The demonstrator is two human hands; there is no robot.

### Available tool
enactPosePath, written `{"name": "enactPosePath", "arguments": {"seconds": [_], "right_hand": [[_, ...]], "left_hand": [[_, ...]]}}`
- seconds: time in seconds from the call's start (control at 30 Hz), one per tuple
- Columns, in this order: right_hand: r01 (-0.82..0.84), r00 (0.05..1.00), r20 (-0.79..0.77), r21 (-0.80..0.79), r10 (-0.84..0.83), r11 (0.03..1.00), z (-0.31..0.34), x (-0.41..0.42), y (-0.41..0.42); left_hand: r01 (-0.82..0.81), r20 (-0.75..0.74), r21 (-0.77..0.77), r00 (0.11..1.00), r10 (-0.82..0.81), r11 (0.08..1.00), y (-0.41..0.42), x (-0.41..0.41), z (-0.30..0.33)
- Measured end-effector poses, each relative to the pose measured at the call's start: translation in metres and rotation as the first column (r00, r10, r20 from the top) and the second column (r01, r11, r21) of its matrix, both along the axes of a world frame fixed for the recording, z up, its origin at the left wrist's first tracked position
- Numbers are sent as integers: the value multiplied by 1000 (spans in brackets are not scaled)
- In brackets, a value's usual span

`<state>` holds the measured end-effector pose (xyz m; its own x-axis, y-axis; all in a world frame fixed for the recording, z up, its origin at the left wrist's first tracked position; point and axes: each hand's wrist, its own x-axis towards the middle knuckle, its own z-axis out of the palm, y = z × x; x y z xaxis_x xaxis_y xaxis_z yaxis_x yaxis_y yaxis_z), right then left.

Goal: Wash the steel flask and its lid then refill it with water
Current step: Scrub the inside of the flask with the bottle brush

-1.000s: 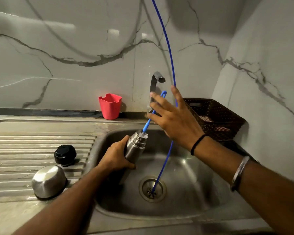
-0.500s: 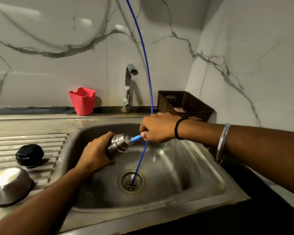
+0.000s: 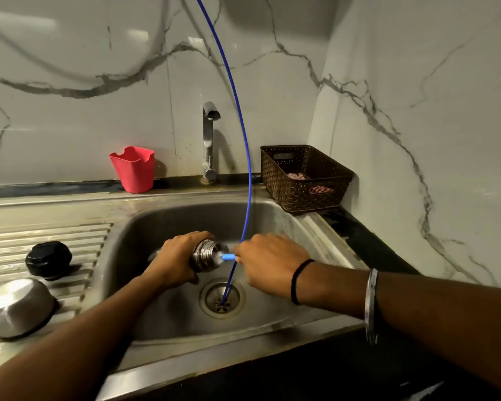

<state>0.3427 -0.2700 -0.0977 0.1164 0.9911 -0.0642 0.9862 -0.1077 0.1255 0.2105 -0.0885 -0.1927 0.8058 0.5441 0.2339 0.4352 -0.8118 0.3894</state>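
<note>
My left hand (image 3: 177, 260) grips the steel flask (image 3: 207, 255), which lies on its side over the sink basin (image 3: 162, 308) with its threaded mouth facing right. A blue brush handle (image 3: 228, 257) sticks out of that mouth, and my right hand (image 3: 268, 260) grips it; the brush end is hidden inside the flask. On the ribbed drainboard at the left sit the black lid (image 3: 48, 259) and a steel cup cap (image 3: 17, 308), upside down.
A thin blue tube (image 3: 245, 157) hangs from above into the drain (image 3: 222, 298). The tap (image 3: 209, 140) stands behind the sink, with a red cup (image 3: 133, 169) to its left and a brown basket (image 3: 304, 178) to its right. Marble walls close in behind and on the right.
My right hand came down from the tap and took hold of the blue brush handle. The flask tipped from upright-tilted to lying sideways, and the brush has gone deeper in.
</note>
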Motion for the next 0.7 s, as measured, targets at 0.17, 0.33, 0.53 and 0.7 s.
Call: {"name": "enactPosePath", "arguments": {"seconds": [0.17, 0.33, 0.53, 0.7], "right_hand": [[-493, 642, 661, -31, 388, 869, 4, 9, -14], [-434, 752, 561, 28, 345, 900, -1, 3, -4], [-456, 689, 676, 125, 261, 881, -14, 19, 12], [-583, 542, 781, 85, 309, 808, -19, 29, 24]], "left_hand": [[-40, -122, -142, 992, 23, 989, 3, -4, -3], [3, -59, -134, 998, -11, 991, 1, -4, -2], [-10, -32, -103, 999, 7, 995, 4, -7, -1], [-23, -26, -138, 999, 20, 990, 10, -8, -4]]}}
